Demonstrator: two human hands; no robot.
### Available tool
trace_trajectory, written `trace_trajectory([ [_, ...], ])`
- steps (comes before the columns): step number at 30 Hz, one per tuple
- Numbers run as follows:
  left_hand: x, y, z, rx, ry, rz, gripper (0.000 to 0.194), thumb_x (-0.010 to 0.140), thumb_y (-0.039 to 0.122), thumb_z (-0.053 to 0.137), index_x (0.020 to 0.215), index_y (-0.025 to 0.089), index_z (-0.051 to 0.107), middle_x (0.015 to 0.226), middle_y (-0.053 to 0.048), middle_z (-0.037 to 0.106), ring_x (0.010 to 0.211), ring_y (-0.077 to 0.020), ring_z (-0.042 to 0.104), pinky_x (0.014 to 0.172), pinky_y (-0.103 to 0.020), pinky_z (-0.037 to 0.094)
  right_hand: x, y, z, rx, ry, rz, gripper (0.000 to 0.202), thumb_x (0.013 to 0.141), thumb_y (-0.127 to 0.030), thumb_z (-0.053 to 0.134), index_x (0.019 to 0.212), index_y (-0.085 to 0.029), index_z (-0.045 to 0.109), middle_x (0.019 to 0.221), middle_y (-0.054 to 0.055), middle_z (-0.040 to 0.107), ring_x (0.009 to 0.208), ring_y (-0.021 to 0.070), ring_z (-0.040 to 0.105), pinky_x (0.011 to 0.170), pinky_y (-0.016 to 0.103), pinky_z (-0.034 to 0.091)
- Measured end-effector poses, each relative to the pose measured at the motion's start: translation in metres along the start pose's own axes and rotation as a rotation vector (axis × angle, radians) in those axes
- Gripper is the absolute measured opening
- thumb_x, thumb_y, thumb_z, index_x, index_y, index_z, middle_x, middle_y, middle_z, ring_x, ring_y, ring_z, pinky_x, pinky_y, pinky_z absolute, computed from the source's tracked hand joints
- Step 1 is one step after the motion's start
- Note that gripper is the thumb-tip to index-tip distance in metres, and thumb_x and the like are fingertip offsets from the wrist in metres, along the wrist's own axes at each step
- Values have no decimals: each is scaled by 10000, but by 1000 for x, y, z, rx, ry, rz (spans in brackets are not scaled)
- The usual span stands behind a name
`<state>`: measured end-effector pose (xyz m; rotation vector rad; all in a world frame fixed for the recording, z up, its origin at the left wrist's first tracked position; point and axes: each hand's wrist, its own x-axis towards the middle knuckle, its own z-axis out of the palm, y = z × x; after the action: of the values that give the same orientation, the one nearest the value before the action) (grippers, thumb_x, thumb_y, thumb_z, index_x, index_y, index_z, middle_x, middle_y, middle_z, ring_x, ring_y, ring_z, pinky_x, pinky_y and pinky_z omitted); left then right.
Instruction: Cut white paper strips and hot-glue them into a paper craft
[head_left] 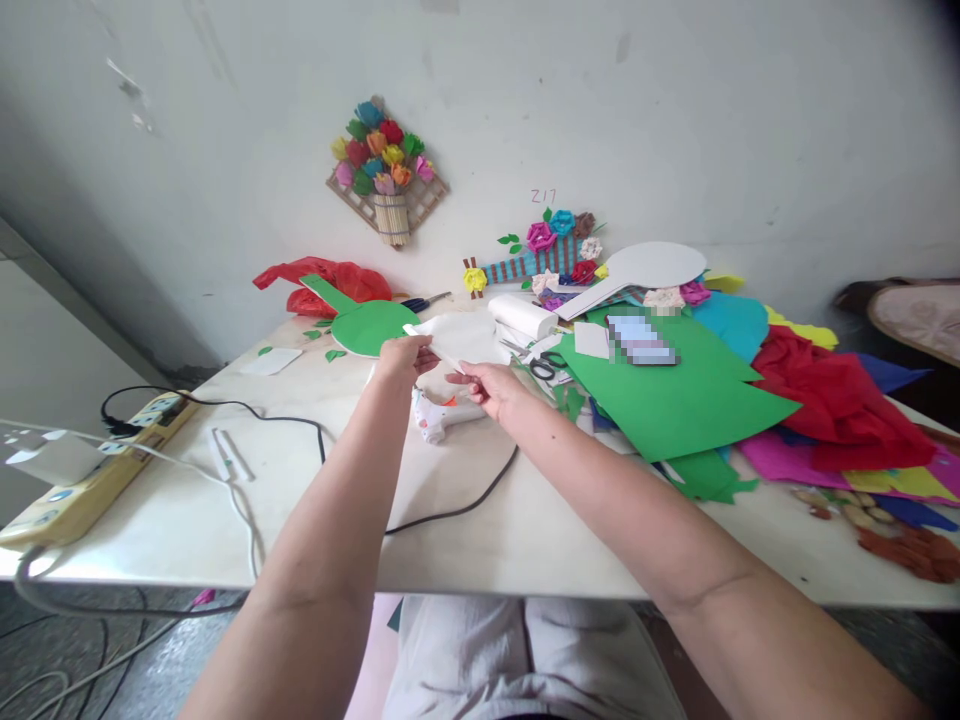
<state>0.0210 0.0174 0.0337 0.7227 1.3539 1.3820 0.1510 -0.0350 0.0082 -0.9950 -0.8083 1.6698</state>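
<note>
Both hands hold a thin white sheet (pixel 469 335), soft like paper or tissue, above the table's middle. My left hand (pixel 405 355) pinches its left edge. The fingers of my right hand (pixel 491 388) are closed on the near edge, farther right. Just below the hands lies a white, spotted glue gun (pixel 433 418) with an orange part, partly hidden by the right hand. A green paddle-shaped card (pixel 375 327) rests beyond my left hand. To the right of the sheet are a white roll (pixel 523 316) and black-handled scissors (pixel 544 369).
Green sheets (pixel 675 400) and a phone (pixel 643 340) lie to the right, beside red crepe paper (pixel 840 400). A white paddle-shaped card (pixel 656 265) leans at the back. A yellow power strip (pixel 97 470) sits left, its cables crossing the table (pixel 480 560). A black cord (pixel 450 513) loops in front.
</note>
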Motion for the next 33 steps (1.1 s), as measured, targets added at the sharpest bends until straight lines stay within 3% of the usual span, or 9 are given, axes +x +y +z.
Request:
trace_trajectory([
  [11, 6, -4, 2, -34, 57, -14, 97, 637, 37, 581, 706, 96, 547, 488, -33, 502, 469, -151, 559, 511, -281, 515, -2, 4, 5, -173, 99, -113, 168, 805, -148, 523, 641, -112, 544, 480, 33, 618, 305, 31, 334, 304, 162, 236],
  [20, 14, -4, -2, -84, 51, -40, 63, 709, 88, 560, 770, 106, 557, 516, -33, 517, 469, -142, 560, 523, -285, 528, -5, 1, 3, -169, 106, -91, 257, 800, -107, 493, 546, -134, 473, 425, 18, 575, 295, 25, 332, 300, 157, 222],
  [27, 18, -5, -3, -84, 82, -58, 140, 691, 80, 597, 826, 120, 591, 515, -33, 534, 499, -164, 588, 550, -309, 539, -4, 2, 3, -179, 132, -82, 215, 781, -105, 507, 571, -139, 482, 427, 16, 573, 296, 31, 335, 301, 166, 223],
  [33, 21, -3, -7, -53, 32, -66, 70, 683, 77, 616, 746, 106, 606, 520, -74, 566, 501, -186, 602, 542, -299, 528, -3, 2, 2, -186, 134, -82, 176, 762, -108, 516, 587, -127, 510, 423, 14, 569, 288, 29, 337, 298, 163, 209],
])
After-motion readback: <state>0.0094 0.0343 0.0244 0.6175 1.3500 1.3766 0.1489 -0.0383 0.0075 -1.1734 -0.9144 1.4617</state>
